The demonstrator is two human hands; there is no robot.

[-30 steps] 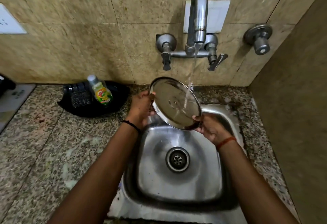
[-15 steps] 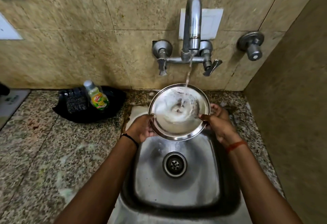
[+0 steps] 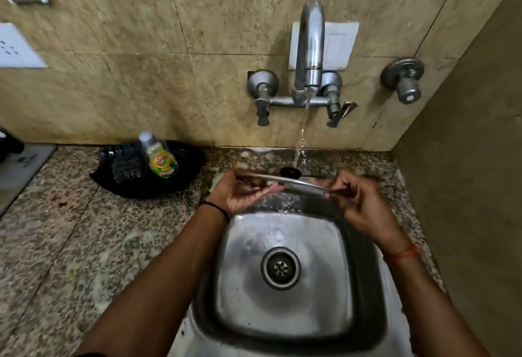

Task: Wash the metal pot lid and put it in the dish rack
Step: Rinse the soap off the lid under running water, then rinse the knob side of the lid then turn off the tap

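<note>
Head camera looks down on a steel sink (image 3: 285,337) set in a speckled granite counter (image 3: 56,243). Over the sink's back edge both hands hold the metal pot lid (image 3: 299,183), which is turned nearly edge-on to the camera so it shows as a thin, slightly blurred silver sliver with its dark knob (image 3: 291,171) poking up on the far side. The left hand (image 3: 243,193) pinches the lid's left rim, fingers curled toward the thumb. The right hand (image 3: 358,201) grips the right rim the same way, fingers bent round the edge. A black band circles the left wrist, an orange thread the right. Water (image 3: 300,142) runs from the wall-mounted tap (image 3: 310,54) and lands on or just behind the lid near the knob; which one cannot be told. Droplets fleck the basin below, around the drain (image 3: 280,267). At the counter's back edge, left of the sink, a black tray (image 3: 186,178) carries a dish soap bottle (image 3: 159,156) and a dark scrubber (image 3: 125,169).
</note>
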